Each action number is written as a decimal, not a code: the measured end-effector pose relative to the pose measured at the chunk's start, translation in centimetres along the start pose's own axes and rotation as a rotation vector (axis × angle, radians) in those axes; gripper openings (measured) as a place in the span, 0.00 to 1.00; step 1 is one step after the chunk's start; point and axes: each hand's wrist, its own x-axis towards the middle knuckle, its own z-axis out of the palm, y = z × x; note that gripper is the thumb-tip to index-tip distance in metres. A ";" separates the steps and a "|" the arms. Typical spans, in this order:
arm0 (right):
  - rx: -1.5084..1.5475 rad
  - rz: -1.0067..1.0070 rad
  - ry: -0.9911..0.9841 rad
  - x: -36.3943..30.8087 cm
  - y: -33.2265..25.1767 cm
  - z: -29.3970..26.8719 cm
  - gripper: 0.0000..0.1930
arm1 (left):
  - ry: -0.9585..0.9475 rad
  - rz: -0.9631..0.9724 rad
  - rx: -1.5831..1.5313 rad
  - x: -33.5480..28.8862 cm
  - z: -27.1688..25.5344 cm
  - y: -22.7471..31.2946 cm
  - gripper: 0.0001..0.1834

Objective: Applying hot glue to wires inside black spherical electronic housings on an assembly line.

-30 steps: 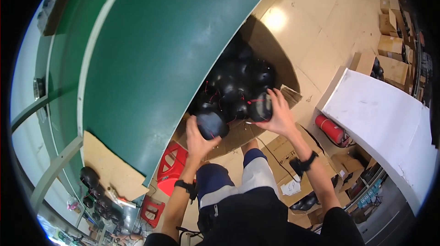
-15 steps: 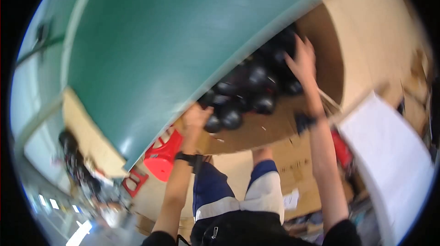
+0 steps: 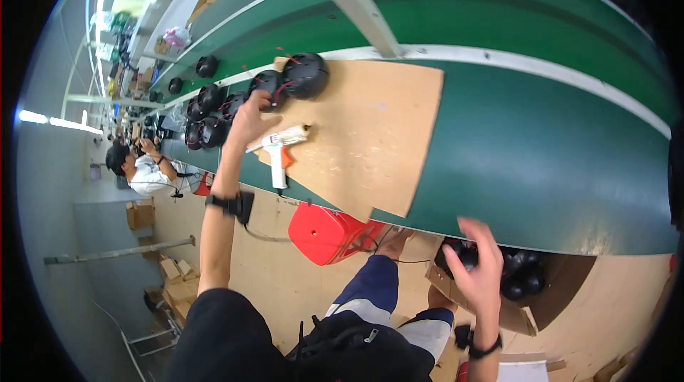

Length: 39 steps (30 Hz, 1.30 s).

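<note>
My left hand [image 3: 251, 120] reaches over the green bench with thumb and fingers apart. Its fingertips are at a black round housing [image 3: 266, 86]; whether they touch it I cannot tell. Beside that housing stands a larger black round housing [image 3: 305, 76] with thin red wires. A white glue gun [image 3: 278, 154] with an orange trigger lies just right of this hand, on a brown cardboard sheet [image 3: 377, 126]. Lower right, my right hand [image 3: 479, 268] is spread above an open cardboard box [image 3: 563, 289] of black round housings [image 3: 524, 275]. No grip on one shows.
More black housings [image 3: 206, 129] stand in a group at the bench's left. A red stool [image 3: 320, 232] is below the bench edge, with a cable nearby. A metal post [image 3: 349, 1] rises at the back. Another person [image 3: 146, 168] sits farther left along the bench.
My view has swung from the box up to the bench. My left hand has left the box side and is over the bench. The right hand stays around the box.
</note>
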 end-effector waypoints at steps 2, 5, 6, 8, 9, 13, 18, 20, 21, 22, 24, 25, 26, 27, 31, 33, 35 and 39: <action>-0.123 -0.237 -0.104 9.6 -3.1 4.5 0.33 | 0.058 -0.043 0.085 3.1 -0.2 -8.2 0.58; -0.335 -0.363 -0.229 22.2 -6.8 12.1 0.54 | -0.047 -0.035 0.105 6.8 0.0 -15.2 0.76; -0.414 -0.363 -0.249 25.5 -7.7 14.8 0.59 | -0.022 0.077 0.053 7.9 0.4 -15.9 0.77; -0.605 -0.445 -0.252 30.8 -9.1 20.2 0.67 | -0.075 0.099 0.059 9.8 0.8 -15.9 0.78; -0.625 -0.473 -0.248 32.7 -9.6 22.8 0.69 | -0.129 0.091 0.096 10.5 0.9 -15.4 0.79; -0.779 -0.330 -0.325 36.9 -9.6 30.2 0.72 | -0.342 -0.084 0.084 11.0 1.8 -13.4 0.79; -0.504 -0.401 -0.244 36.4 -8.9 31.7 0.59 | -0.087 0.104 0.092 9.2 2.0 -12.0 0.68; -0.445 -0.360 -0.178 33.0 -8.1 29.1 0.50 | -0.075 0.208 0.062 8.4 1.1 -9.8 0.59; -0.340 -0.367 -0.073 29.6 -7.2 26.8 0.52 | -0.022 0.230 0.035 7.4 0.6 -7.9 0.56; -0.211 -0.385 -0.006 25.6 -6.3 24.2 0.58 | 0.066 0.251 -0.018 5.7 0.1 -5.5 0.52; 0.019 -0.369 0.113 15.2 -4.4 17.5 0.64 | 0.139 0.203 0.036 0.9 -1.9 0.4 0.55; 0.060 -0.293 0.021 10.1 -2.9 13.3 0.64 | 0.022 0.169 -0.271 -2.6 -2.6 3.5 0.59; 0.050 -0.283 0.028 5.3 -1.3 9.4 0.64 | -0.106 0.172 -0.474 -6.4 -3.3 6.7 0.62; -0.047 -0.168 -0.067 0.5 0.6 5.4 0.66 | -0.273 0.256 -0.507 -9.2 -3.1 10.0 0.63; -0.343 0.231 0.283 -16.6 7.7 -5.3 0.67 | -0.911 0.487 -0.413 -16.9 6.4 23.5 0.68; -0.424 0.670 0.450 -22.5 13.4 -8.7 0.66 | -0.927 0.714 -0.334 -19.5 14.6 30.5 0.68; -0.473 0.883 0.626 -26.2 20.6 -11.4 0.66 | -0.947 0.768 -0.242 -21.7 22.8 36.8 0.70; -0.550 0.786 0.806 -27.7 34.9 -16.0 0.65 | -0.721 0.771 -0.241 -21.8 38.1 47.5 0.66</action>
